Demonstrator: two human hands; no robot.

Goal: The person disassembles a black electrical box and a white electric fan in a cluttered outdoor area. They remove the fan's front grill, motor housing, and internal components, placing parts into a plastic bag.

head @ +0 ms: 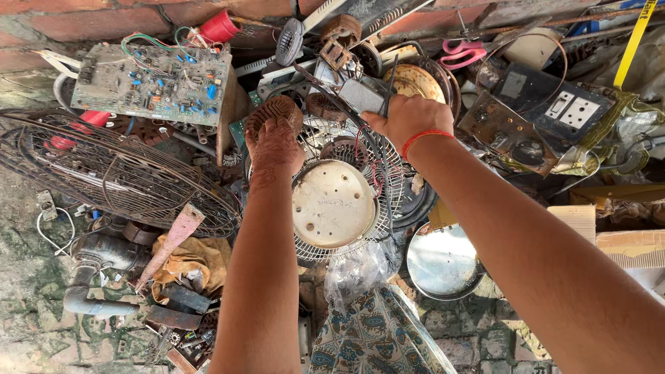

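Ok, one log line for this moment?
left hand: on rusty motor part | right hand: gripping dark wire | below: round fan guard

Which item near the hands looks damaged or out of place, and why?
The fan guard left of the left hand is rusted, lying flat on the ground among scrap. The circuit board above it sits tilted with loose wires. The right hand grips a dark wire.

You have a circuit board (154,84) top left, pink scissors (463,52) top right, a switch plate (572,109) beside them.

Both hands (346,135) on fan guard (339,201)
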